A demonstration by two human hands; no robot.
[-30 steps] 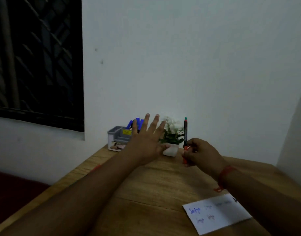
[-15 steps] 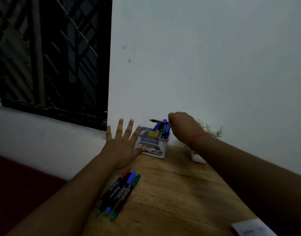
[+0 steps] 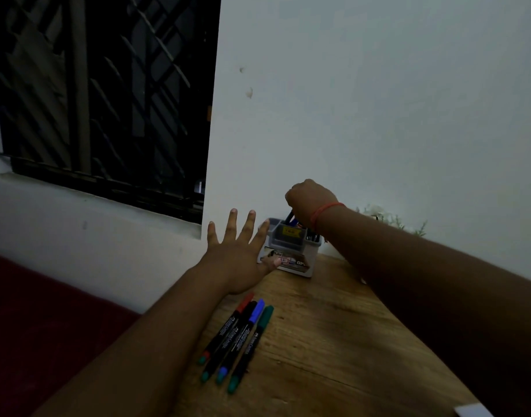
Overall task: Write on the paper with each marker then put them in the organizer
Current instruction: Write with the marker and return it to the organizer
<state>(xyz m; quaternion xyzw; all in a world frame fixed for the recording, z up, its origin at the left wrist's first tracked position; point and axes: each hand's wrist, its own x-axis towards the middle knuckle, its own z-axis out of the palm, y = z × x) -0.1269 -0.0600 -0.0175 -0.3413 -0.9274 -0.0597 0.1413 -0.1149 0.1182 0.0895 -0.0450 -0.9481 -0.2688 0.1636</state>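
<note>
The right hand (image 3: pixel 310 203) is curling over the organizer (image 3: pixel 291 246), grip contents hidden; the spread left hand (image 3: pixel 238 251) is steadying it. Light, tippable.

Four capped markers (image 3: pixel 238 338) lay side by side; grey organizer (image 3: pixel 291 246) at their one o'clock held upright pens; paper (image 3: pixel 473 411) corner at four o'clock.

Right hand (image 3: pixel 310 203): lowered over organizer (image 3: pixel 291 246), fist knuckles-up. Marker (image 3: pixel 289 217) in its grip: turned from level above the rim to upright, tip down among the stored markers (mostly hidden behind the fist).
</note>
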